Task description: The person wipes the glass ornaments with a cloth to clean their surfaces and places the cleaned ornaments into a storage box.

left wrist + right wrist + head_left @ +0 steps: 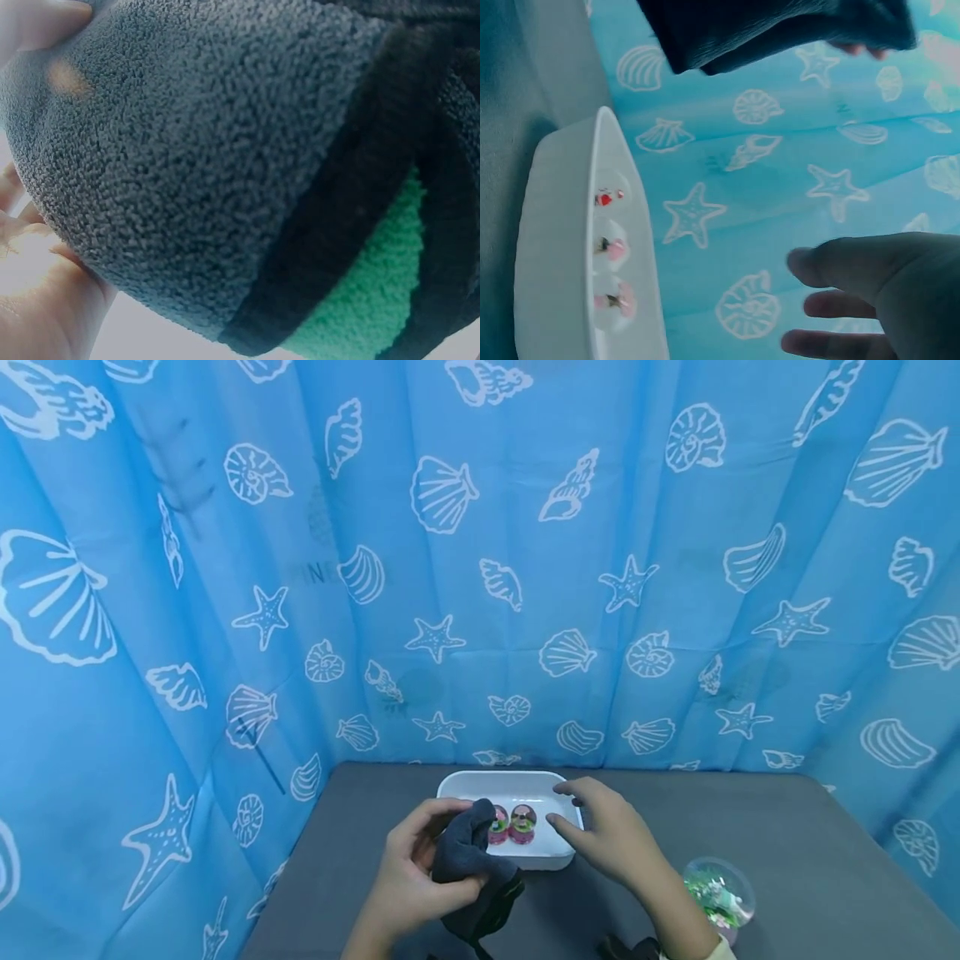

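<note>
My left hand grips a folded dark grey cloth in front of the tray's left side. Up close in the left wrist view, the cloth has a fuzzy face, a black bound edge and a green strip. Above the right end of a white tray is my right hand, thumb and fingers spread with nothing between them. Small snow globes stand in the tray, one clear globe with a pink base beside another that the cloth partly covers. The right wrist view shows three small figures inside the tray.
A larger snow globe with green and white bits stands on the grey table, to the right of my right forearm. Behind the table hangs a blue curtain printed with white shells. A dark object lies at the bottom edge.
</note>
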Motion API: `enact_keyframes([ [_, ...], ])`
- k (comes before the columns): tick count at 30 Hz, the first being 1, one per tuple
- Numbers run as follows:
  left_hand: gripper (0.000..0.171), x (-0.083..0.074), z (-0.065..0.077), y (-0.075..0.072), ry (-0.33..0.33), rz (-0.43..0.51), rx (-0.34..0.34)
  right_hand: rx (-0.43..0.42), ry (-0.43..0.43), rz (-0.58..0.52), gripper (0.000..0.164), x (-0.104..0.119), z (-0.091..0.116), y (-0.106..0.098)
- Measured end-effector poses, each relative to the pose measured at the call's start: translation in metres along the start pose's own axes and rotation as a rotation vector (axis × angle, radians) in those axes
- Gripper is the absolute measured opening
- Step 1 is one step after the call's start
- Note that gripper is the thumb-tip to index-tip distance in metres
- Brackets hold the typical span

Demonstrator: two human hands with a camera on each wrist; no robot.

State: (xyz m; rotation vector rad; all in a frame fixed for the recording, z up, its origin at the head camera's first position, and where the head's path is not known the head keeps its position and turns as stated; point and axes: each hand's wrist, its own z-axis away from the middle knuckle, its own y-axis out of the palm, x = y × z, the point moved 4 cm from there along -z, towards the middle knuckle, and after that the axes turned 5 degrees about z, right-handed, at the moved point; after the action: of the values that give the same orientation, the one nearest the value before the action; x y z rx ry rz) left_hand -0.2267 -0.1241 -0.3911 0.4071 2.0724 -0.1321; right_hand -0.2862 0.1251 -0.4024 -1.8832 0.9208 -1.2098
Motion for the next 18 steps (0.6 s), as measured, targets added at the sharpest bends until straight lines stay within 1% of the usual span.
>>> enact_keyframes([
  [3,0.068,0.001,0.001,-0.001,-0.021,-0.006,-0.01,0.001,-0.021,0.06,0.035,-0.001,0.011,-0.009],
  [6,0.068,0.001,0.001,-0.001,-0.017,-0.003,-0.012,-0.016,-0.037,0.095,0.036,-0.005,0.022,-0.015],
  [9,0.068,0.0,0.001,0.0,-0.006,0.003,-0.007,-0.038,-0.061,0.083,0.036,-0.01,0.035,-0.023],
  [14,0.068,0.0,0.001,0.002,-0.008,0.014,-0.005,-0.041,-0.046,0.054,0.035,-0.024,0.058,-0.033],
  [18,0.067,-0.002,0.0,0.003,0.003,0.02,0.003,-0.081,-0.043,0.061,0.033,-0.035,0.071,-0.039],
])
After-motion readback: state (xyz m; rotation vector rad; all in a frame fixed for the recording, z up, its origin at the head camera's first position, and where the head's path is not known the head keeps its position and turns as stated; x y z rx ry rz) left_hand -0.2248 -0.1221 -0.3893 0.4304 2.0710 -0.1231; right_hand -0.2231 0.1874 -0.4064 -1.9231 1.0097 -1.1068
